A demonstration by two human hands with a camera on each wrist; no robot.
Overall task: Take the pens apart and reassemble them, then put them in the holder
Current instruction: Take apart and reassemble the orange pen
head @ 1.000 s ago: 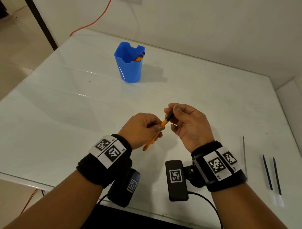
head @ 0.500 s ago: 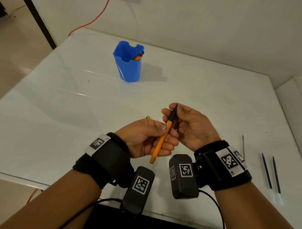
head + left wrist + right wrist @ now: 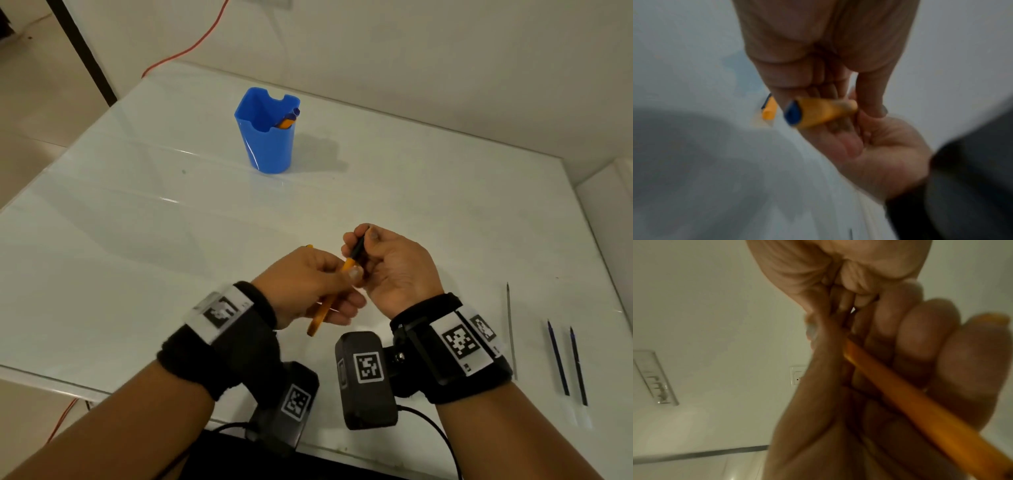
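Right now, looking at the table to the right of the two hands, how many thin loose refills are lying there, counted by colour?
Blue refills: 2
Grey refill: 1
Total: 3

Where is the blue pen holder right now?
In the head view the blue pen holder stands upright on the far left part of the white table, well beyond both hands, with pens inside it.
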